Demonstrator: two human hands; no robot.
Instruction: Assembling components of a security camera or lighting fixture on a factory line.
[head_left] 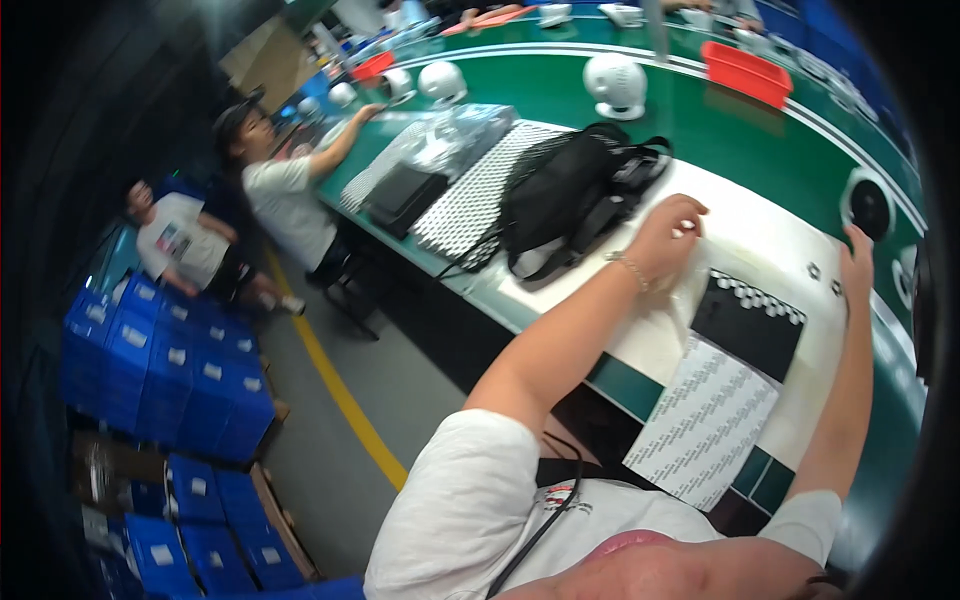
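Note:
My left hand (668, 240) is held over the white work surface (625, 345), beside a black mesh bag (570, 200). Its fingers are curled together around something small and whitish that I cannot make out. At the far right my right hand (857, 268) stretches up to a white round device with a black face (868, 207); its fingers are extended at the lower edge, and whether they touch is unclear. Between my arms lie a black sheet with a row of white pieces (748, 325) and a white printed sheet (705, 425). Two small black parts (825, 279) sit near my right hand.
Several white rounded devices (615, 85) stand along the green conveyor (540, 70), with a red bin (747, 74) behind. White perforated trays (480, 190) and a black box (405, 198) are to the left. A co-worker (290, 190) sits there; blue cartons (165, 360) are stacked on the floor.

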